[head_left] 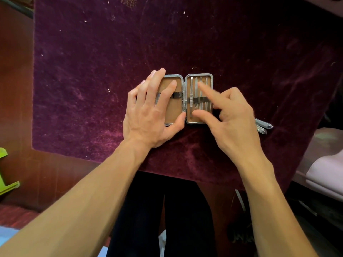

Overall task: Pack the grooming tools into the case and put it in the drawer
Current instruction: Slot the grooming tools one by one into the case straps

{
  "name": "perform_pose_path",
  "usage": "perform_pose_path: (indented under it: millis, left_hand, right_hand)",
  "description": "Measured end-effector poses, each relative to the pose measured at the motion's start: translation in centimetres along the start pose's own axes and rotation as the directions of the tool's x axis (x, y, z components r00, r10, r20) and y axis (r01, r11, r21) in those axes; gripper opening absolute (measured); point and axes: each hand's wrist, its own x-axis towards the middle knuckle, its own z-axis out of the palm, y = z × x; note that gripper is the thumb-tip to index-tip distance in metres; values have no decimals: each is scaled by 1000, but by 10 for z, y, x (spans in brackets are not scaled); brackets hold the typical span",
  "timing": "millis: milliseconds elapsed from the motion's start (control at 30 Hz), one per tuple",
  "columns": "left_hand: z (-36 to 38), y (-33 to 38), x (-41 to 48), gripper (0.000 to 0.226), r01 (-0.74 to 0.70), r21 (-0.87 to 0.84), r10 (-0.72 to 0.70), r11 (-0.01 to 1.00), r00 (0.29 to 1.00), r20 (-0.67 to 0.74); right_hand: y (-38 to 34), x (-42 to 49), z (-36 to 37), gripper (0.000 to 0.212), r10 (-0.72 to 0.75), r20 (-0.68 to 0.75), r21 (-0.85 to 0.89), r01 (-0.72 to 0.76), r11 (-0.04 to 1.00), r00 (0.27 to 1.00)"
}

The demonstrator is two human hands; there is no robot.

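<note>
A small metal-rimmed case (187, 77) lies open flat on the purple velvet cloth (92, 71), showing two tan halves with dark elastic straps. Several thin steel tools (197, 93), tweezers among them, sit under the strap of the right half. My left hand (148, 112) rests spread on the left half, fingers on its lining and thumb at the bottom rim near the hinge. My right hand (232, 115) hovers over the right half, forefinger pointing at the tools and thumb near the lower rim; it holds nothing. Two nail clippers (263, 126) lie on the cloth just right of my right hand.
The cloth covers a dark red wooden table (16, 80). A green plastic object (5, 175) shows at the left edge. Pale folded fabric (326, 173) lies low on the right. My dark trouser legs (161, 216) are below the table's front edge.
</note>
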Motion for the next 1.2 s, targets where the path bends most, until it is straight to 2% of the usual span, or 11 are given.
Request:
perform_pose_path:
  millis: [67,167,267,367,533,800,1200]
  left_hand:
    - [-1,0,0,70,7,-1,-7,1000,1000,5]
    - [0,0,1,70,8,-3,-8,1000,1000,15]
    - [0,0,0,70,9,-9,-9,1000,1000,15]
    - [-1,0,0,69,8,-14,-8,1000,1000,12]
    - [1,-1,-1,68,5,-29,-5,1000,1000,-22]
    - [-1,0,-1,66,1,-58,-3,998,999,-36]
    - [-4,-2,-1,73,9,-180,-15,984,999,-29]
  right_hand:
    - [9,-11,-12,53,45,-139,45,-39,998,989]
    - [32,-36,-37,44,131,-300,-1,-137,991,945]
    - [54,-57,-54,55,235,-230,-95,-262,960,945]
    - [69,-63,-56,57,264,-180,-140,-290,947,947]
    - [79,-57,-46,36,266,-268,-55,-291,955,926]
    - [61,-59,-21,25,275,-200,52,-270,961,941]
    - [58,-77,1,32,298,-259,154,-265,952,919]
